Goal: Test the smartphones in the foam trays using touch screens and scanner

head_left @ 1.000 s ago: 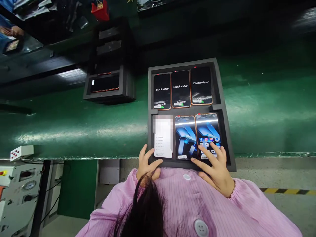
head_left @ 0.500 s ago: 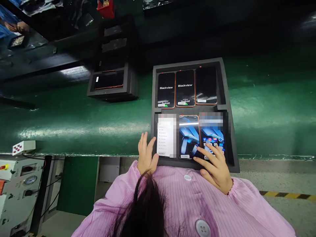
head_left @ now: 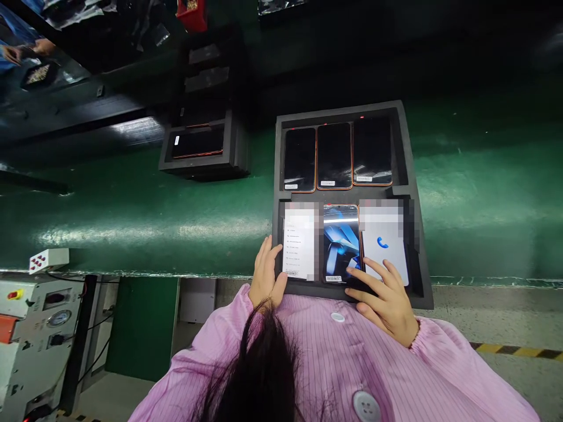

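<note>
Right hand (head_left: 387, 302) overlaps bottom of call-icon phone (head_left: 383, 245).

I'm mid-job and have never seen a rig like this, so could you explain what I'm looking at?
There is no machine: these are a person's bare left hand and right hand, seen through a camera worn on the person's head, looking forward and down. On the green table lies a dark tray with six phones: three far phones with dark screens, and three near phones lit up, partly pixelated. Neither hand grips anything. The left is open beside the tray's near left side; the right is spread over the rightmost near phone, though contact is unclear.
</note>
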The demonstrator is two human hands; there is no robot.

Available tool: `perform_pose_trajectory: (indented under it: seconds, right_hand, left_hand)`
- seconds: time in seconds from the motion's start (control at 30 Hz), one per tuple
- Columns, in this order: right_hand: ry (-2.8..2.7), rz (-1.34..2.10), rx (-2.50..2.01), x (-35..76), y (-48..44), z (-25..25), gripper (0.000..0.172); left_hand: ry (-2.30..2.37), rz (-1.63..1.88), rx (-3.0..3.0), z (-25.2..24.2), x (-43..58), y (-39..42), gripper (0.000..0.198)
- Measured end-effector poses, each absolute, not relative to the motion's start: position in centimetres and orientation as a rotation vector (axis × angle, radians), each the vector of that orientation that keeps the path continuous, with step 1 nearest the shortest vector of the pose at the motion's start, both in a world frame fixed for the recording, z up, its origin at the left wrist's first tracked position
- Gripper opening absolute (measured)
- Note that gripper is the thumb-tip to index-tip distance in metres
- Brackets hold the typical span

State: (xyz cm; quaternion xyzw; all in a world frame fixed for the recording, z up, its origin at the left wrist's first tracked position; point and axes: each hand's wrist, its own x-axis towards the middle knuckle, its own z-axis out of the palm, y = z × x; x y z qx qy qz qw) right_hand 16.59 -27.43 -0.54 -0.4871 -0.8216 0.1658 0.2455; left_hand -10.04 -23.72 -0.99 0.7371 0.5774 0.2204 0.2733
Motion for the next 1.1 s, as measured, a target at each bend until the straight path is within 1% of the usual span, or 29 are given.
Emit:
perform_pose_trajectory:
  seconds: [0.27, 0.4, 0.5, 0.77, 1.1]
  right_hand:
    - [-2.221, 0.466, -1.335, 16.3, -27.3, -0.5, 0.029]
    - [-2.215, 0.455, -1.352, 16.3, -27.3, -0.5, 0.032]
    - [-2.202, 0.433, -1.339, 16.3, -27.3, -0.5, 0.031]
    - [-2.213, 0.407, -1.334, 16.2, -27.3, -0.5, 0.031]
    - [-2.211, 0.394, -1.286, 16.3, -27.3, -1.0, 0.029]
  left_hand:
    - [1.671, 0.346, 1.987, -0.2, -8.8, -17.8, 0.052]
    - [1.737, 0.275, 2.024, 0.1, -7.8, -16.2, 0.051]
    - [1.740, 0.283, 2.062, -0.1, -7.6, -16.1, 0.050]
    - [1.738, 0.456, 2.022, -1.1, -8.1, -16.7, 0.054]
    - [1.742, 0.335, 2.003, -0.5, -7.8, -16.5, 0.053]
